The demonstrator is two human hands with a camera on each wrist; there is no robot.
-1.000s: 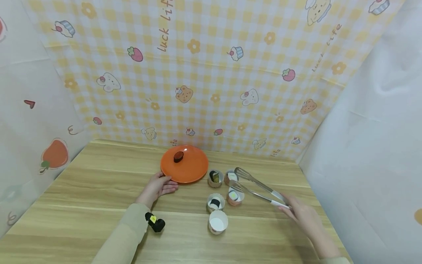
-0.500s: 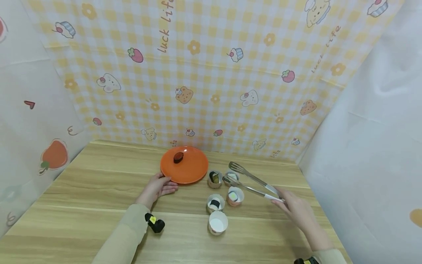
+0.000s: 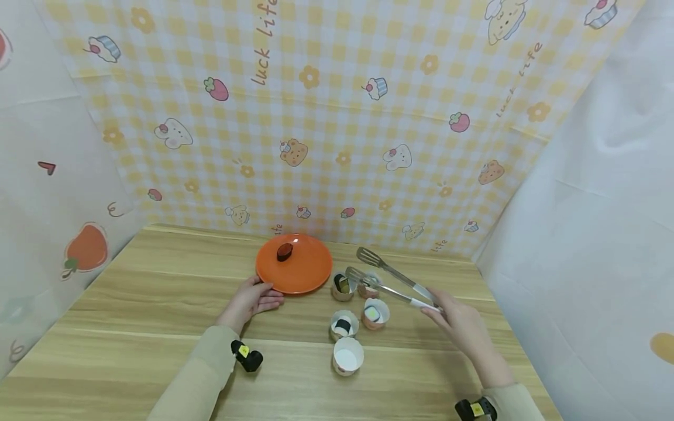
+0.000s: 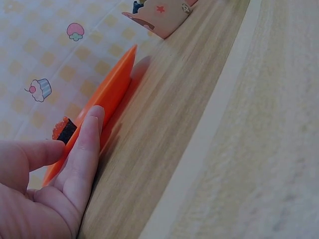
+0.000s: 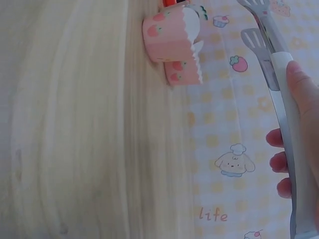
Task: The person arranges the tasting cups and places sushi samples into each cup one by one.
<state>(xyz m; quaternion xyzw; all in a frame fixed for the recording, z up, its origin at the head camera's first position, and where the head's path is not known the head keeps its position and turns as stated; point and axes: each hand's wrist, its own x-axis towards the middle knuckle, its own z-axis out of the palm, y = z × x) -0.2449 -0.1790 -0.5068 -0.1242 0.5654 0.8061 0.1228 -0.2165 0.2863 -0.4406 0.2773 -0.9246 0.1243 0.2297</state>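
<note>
My left hand [image 3: 251, 303] pinches the near-left rim of an orange plate [image 3: 302, 272], thumb over the rim and fingers along its outer side. A sushi piece with orange roe and a dark wrap [image 3: 285, 251] sits on that plate. In the right wrist view, my right hand [image 5: 305, 114] grips metal tongs [image 5: 288, 114] by their white handles. The tongs' slotted tips stand apart, one over the back paper cups in the head view. Below them, one cup [image 3: 375, 318] holds a pale sushi roll with a green centre [image 3: 371, 313].
More paper cups cluster right of the plate. One holds dark and yellowish sushi [image 3: 342, 284], another a white piece with a black band [image 3: 343, 326]. The front cup [image 3: 348, 358] shows only its white inside. A checked cloth [image 3: 337, 117] hangs behind the wooden table [image 3: 131, 292].
My right hand has moved left and slightly away from me, carrying the tongs' tips from above the right cups toward the back cups and the plate. The left hand stays on the plate.
</note>
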